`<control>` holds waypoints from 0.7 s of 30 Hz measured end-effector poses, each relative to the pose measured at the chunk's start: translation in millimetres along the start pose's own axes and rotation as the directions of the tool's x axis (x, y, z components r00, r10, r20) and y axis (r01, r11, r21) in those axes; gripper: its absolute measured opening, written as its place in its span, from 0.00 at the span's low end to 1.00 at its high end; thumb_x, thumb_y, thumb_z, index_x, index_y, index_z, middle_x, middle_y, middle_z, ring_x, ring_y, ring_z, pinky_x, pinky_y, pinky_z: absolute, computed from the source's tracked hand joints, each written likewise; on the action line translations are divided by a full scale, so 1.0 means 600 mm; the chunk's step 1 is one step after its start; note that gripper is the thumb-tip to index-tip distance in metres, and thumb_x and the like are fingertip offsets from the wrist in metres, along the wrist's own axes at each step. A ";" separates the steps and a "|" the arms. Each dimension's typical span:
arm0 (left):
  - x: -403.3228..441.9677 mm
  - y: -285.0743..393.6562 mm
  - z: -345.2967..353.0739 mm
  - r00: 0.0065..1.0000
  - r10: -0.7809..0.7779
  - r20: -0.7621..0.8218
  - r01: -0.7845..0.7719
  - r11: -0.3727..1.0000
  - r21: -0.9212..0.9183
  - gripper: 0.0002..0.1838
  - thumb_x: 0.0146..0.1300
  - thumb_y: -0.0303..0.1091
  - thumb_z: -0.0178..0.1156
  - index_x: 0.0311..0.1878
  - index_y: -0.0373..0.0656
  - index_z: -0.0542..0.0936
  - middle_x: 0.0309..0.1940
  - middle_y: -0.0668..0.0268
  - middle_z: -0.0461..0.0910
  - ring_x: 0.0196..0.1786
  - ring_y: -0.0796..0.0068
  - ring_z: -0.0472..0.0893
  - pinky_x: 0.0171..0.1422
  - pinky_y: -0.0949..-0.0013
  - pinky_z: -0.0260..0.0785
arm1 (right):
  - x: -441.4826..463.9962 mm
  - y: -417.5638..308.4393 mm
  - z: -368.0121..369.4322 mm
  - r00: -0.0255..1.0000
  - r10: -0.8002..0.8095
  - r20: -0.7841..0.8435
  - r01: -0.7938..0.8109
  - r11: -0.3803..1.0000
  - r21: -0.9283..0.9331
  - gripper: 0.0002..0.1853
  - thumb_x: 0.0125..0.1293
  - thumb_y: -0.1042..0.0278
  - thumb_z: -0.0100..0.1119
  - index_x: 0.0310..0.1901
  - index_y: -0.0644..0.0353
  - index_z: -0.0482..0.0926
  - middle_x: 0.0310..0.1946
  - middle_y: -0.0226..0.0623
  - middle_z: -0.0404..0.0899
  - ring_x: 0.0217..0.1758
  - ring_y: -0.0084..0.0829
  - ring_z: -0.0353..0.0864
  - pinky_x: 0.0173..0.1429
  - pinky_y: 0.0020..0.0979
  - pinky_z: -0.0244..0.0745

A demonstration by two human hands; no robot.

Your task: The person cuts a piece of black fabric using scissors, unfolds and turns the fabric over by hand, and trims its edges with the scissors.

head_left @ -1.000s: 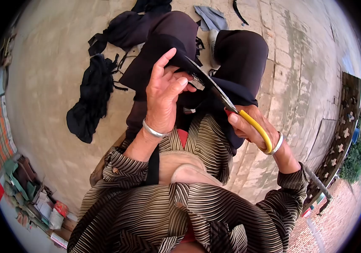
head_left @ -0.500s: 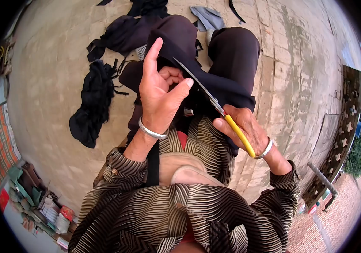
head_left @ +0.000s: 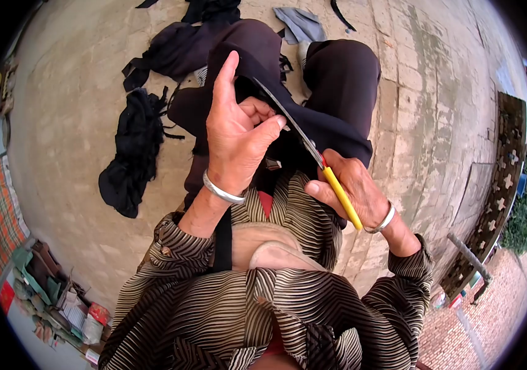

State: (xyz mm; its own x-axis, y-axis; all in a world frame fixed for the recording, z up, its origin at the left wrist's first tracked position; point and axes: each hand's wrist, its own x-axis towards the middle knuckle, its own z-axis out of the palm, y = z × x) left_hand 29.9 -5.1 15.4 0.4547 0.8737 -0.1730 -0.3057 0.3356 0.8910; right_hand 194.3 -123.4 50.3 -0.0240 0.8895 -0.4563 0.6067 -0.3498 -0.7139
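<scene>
In my right hand (head_left: 359, 188) is a pair of scissors with yellow handles (head_left: 342, 198). Their long metal blades point up and left across my lap, the tips near the curled fingers of my left hand (head_left: 234, 142). That hand has its index finger raised, while thumb and other fingers close on the edge of a black cloth (head_left: 325, 126). The cloth is draped over my dark trouser legs (head_left: 345, 71), and its gripped edge is mostly hidden by the fingers. Each wrist wears a silver bangle.
Black cloth pieces (head_left: 131, 151) lie on the paved floor (head_left: 60, 123) to the left, with more dark fabric (head_left: 177, 46) by my left knee. A grey cloth (head_left: 300, 24) lies ahead. Assorted goods (head_left: 60, 296) stand at the lower left, and a patterned low wall (head_left: 498, 197) runs along the right.
My right hand and the scissors have shifted slightly left, and the yellow handle has swung inward. My left hand keeps its pose on the cloth.
</scene>
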 end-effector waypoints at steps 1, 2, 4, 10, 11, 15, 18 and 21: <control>0.001 0.000 0.000 1.000 0.000 0.002 0.000 1.000 -0.001 0.49 0.55 0.11 0.57 0.77 0.41 0.44 0.36 0.63 0.79 0.36 0.82 0.78 0.45 0.78 0.75 | 0.000 0.000 -0.003 0.999 -0.003 0.042 0.000 0.999 0.054 0.32 0.61 0.39 0.64 0.29 0.66 0.68 0.14 0.49 0.67 0.21 0.51 0.73 0.27 0.40 0.68; 0.001 0.000 0.000 1.000 0.000 0.006 0.000 1.000 -0.006 0.48 0.55 0.10 0.57 0.76 0.40 0.44 0.36 0.63 0.79 0.36 0.82 0.78 0.45 0.78 0.75 | 0.000 0.000 -0.006 0.996 -0.007 0.085 -0.002 0.994 0.109 0.32 0.60 0.37 0.64 0.31 0.67 0.68 0.15 0.47 0.69 0.21 0.48 0.75 0.28 0.39 0.68; 0.000 0.000 0.001 1.000 0.001 0.010 -0.001 1.000 -0.010 0.48 0.55 0.10 0.57 0.76 0.40 0.44 0.37 0.63 0.79 0.36 0.82 0.78 0.46 0.77 0.75 | 0.000 0.002 -0.011 0.991 -0.011 0.132 -0.015 0.981 0.193 0.33 0.61 0.36 0.63 0.33 0.67 0.67 0.17 0.46 0.70 0.22 0.43 0.75 0.29 0.38 0.69; -0.005 -0.001 0.002 0.999 -0.006 0.039 0.007 1.000 -0.027 0.49 0.54 0.10 0.56 0.76 0.40 0.42 0.39 0.62 0.78 0.37 0.80 0.78 0.47 0.76 0.75 | 0.005 0.005 -0.021 0.963 -0.048 0.266 -0.045 0.941 0.334 0.34 0.62 0.35 0.60 0.35 0.67 0.64 0.21 0.41 0.69 0.25 0.35 0.73 0.33 0.33 0.71; -0.006 -0.002 0.003 0.999 -0.001 0.043 0.003 0.999 -0.036 0.50 0.54 0.10 0.56 0.76 0.40 0.42 0.40 0.61 0.77 0.38 0.80 0.77 0.47 0.76 0.75 | 0.006 0.005 -0.020 0.963 -0.027 0.267 -0.072 0.932 0.355 0.34 0.61 0.33 0.59 0.37 0.65 0.66 0.25 0.35 0.65 0.27 0.30 0.66 0.34 0.30 0.65; -0.007 -0.002 0.002 0.999 0.006 0.047 -0.004 0.999 -0.054 0.50 0.53 0.09 0.56 0.77 0.40 0.41 0.42 0.61 0.77 0.38 0.79 0.77 0.47 0.76 0.75 | 0.010 0.002 -0.017 0.967 -0.014 0.255 -0.088 0.920 0.383 0.36 0.59 0.30 0.59 0.38 0.64 0.67 0.28 0.30 0.60 0.30 0.25 0.59 0.34 0.29 0.60; -0.007 -0.001 0.002 0.999 0.017 0.050 -0.014 0.998 -0.058 0.51 0.53 0.09 0.56 0.77 0.40 0.40 0.43 0.60 0.76 0.38 0.79 0.77 0.47 0.75 0.75 | 0.011 0.004 -0.019 0.966 -0.032 0.255 -0.055 0.943 0.328 0.37 0.59 0.28 0.57 0.36 0.65 0.67 0.28 0.32 0.60 0.29 0.26 0.60 0.34 0.29 0.61; -0.005 0.000 -0.002 0.998 0.016 0.065 -0.011 0.997 -0.074 0.51 0.53 0.09 0.56 0.77 0.41 0.40 0.44 0.60 0.76 0.39 0.79 0.77 0.48 0.74 0.76 | 0.010 0.009 -0.012 0.980 -0.039 0.197 -0.017 0.961 0.276 0.38 0.60 0.27 0.54 0.35 0.66 0.68 0.25 0.34 0.60 0.27 0.28 0.60 0.33 0.31 0.61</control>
State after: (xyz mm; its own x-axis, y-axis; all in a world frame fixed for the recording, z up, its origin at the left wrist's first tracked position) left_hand 27.3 -7.4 15.2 0.5034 0.8540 -0.1311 -0.3715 0.3510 0.8596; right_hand 203.4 -117.7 47.4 -0.2034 0.8272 -0.5238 0.3640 -0.4328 -0.8247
